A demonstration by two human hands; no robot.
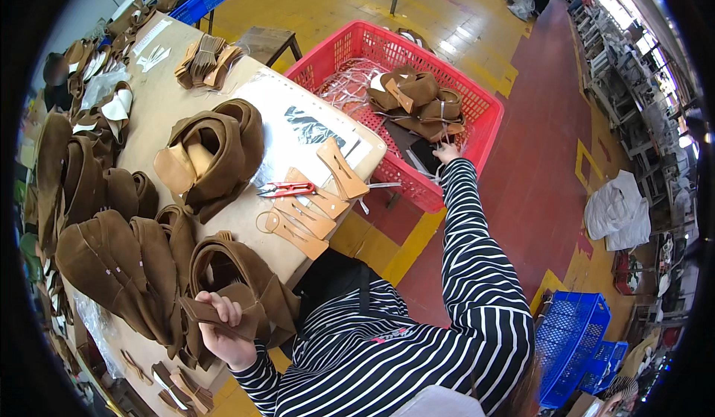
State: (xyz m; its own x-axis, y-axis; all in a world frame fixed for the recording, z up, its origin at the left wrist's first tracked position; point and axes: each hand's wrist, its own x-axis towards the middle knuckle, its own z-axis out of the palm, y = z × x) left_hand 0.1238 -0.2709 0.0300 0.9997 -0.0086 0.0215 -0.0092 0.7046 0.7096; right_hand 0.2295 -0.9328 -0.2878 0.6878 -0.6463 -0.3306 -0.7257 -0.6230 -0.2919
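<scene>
My left hand point(229, 345) is closed around flat dark-brown leather pieces point(242, 303), held up at the table's near edge beside a rolled brown suede bundle point(257, 275). My right arm reaches into a red plastic basket point(488, 115). There my right hand point(447, 153) is closed at the near side of brown suede bundles point(421, 89), by a pale tie. What its fingers grip is too small to make out. Dark flat pieces point(417, 152) lie beside that hand. On the table, red-handled thread snips point(287, 189) rest among tan leather pieces point(305, 223).
More brown suede bundles point(112, 268) crowd the table's left side, and another point(231, 145) sits mid-table. White strings point(346, 81) lie in the basket. A wooden stool point(269, 43) stands behind the table. Blue crates point(573, 335) and a white sack point(617, 208) are on the right.
</scene>
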